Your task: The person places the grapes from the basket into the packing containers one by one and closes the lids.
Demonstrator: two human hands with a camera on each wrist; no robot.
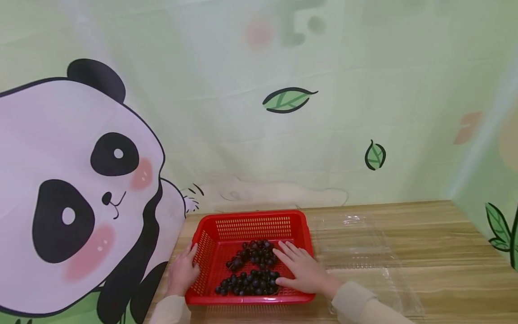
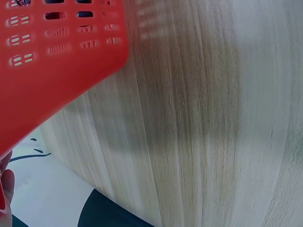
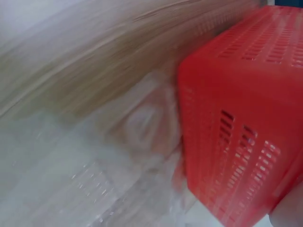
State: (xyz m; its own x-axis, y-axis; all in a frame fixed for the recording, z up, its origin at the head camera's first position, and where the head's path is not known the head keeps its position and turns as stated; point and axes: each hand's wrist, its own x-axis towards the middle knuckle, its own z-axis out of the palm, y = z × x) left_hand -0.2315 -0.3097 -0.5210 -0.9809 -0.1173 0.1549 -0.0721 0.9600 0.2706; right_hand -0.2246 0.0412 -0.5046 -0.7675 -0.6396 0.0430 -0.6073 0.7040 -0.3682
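A red plastic basket (image 1: 251, 300) with slotted walls stands on the wooden table. Inside it lie two bunches of dark grapes, one bunch (image 1: 259, 254) towards the back and another bunch (image 1: 248, 283) near the front wall. My left hand (image 1: 183, 272) grips the basket's left rim, and a bit of its fingers (image 2: 6, 182) shows at the rim in the left wrist view. Over the basket's right side reaches my right hand (image 1: 301, 268), fingers spread and fairly straight beside the grapes. Whether its fingertips touch the fruit, I cannot tell.
A clear plastic clamshell box (image 1: 364, 261) lies opened out on the table (image 1: 441, 252), just right of the basket. Behind the table hangs a pale green printed cloth (image 1: 226, 112), and a panda picture (image 1: 81, 157) borders the left side.
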